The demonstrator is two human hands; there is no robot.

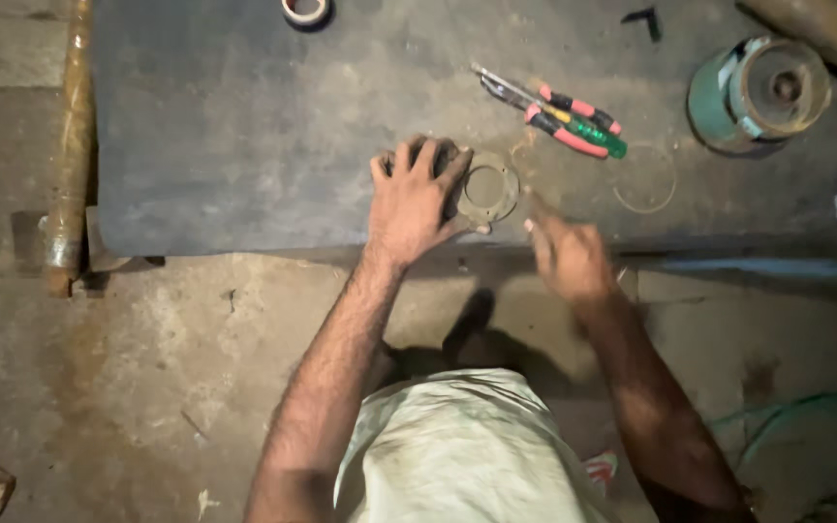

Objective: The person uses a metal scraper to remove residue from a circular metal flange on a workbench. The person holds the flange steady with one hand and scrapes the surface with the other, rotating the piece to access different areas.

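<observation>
My left hand [417, 199] presses down on a dark part at the near edge of a grey mat [234, 126], fingers spread over it. A round metal flange ring [489, 188] with a centre hole lies against that hand's thumb side. My right hand [566, 254] hovers blurred just right of the ring, fingers loosely curled; whether it holds something small I cannot make out. Pliers with red handles [559, 121] and a green-handled screwdriver [588, 129] lie beyond the ring.
A thin wire ring [645, 178] lies right of the tools. A green cylindrical motor housing [758, 94] sits at the far right. A tape roll [305, 11] is at the mat's far edge. A rusty pipe [72, 136] runs along the left. The floor is bare concrete.
</observation>
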